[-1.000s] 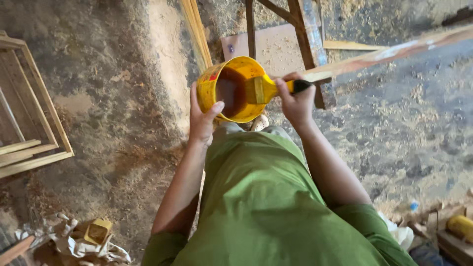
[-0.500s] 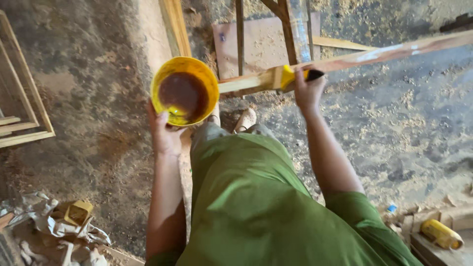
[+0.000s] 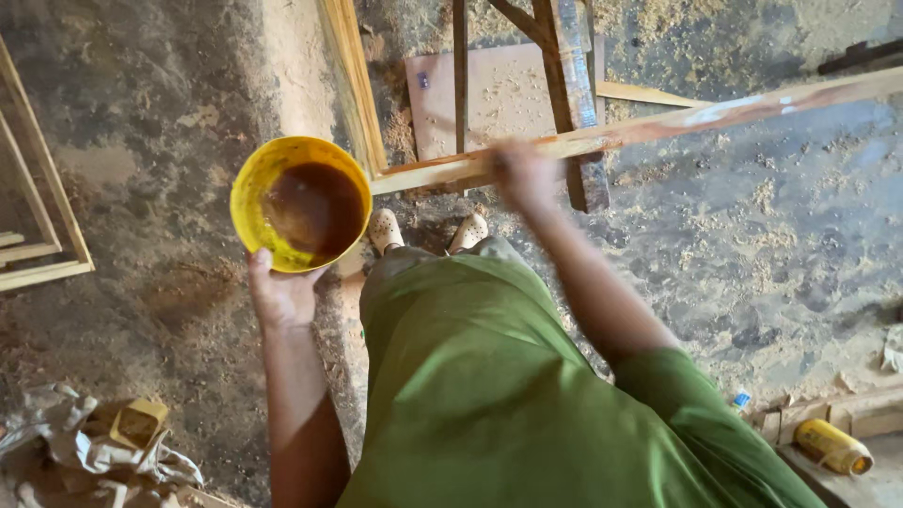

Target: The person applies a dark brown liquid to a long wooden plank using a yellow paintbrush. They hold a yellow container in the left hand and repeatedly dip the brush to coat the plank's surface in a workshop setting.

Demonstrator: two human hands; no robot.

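From the head camera I see my left hand (image 3: 282, 293) gripping the yellow pot (image 3: 301, 202) of brown stain from below, held out left of my knees. A second ago it sat higher and closer to the middle, with the brush dipping in it. Now my right hand (image 3: 525, 174) is a blur against the long wooden slat (image 3: 649, 127); I cannot tell whether it is clenched, and the brush is lost in the smear. I judge the stroke along the slat has started. Sawdust covers the floor (image 3: 771, 245).
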